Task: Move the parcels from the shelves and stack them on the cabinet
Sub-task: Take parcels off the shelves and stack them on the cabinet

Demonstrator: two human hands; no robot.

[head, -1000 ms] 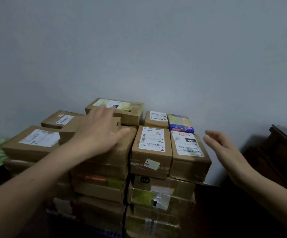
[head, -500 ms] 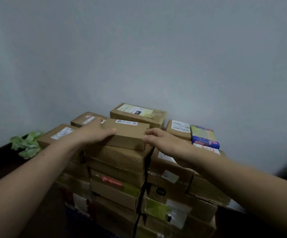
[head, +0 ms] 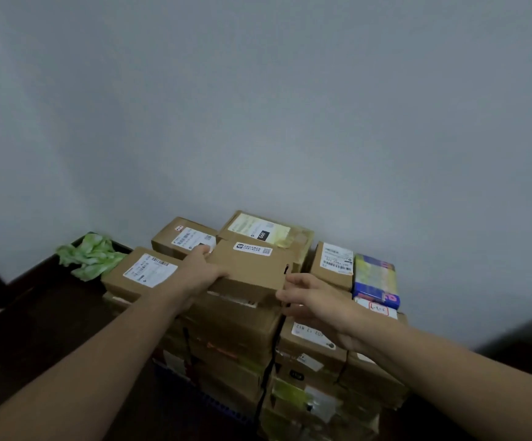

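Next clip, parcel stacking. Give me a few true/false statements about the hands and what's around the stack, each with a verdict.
1. The left hand touches the top box on its left side. True.
2. A green cloth lies right of the stack. False: it lies to the left.
3. A blue packet sits at the stack's right. True.
4. The right hand rests on the blue packet. False: it is at the top box's right front corner.
5. The top box has no label. False: a small white label is on its top.
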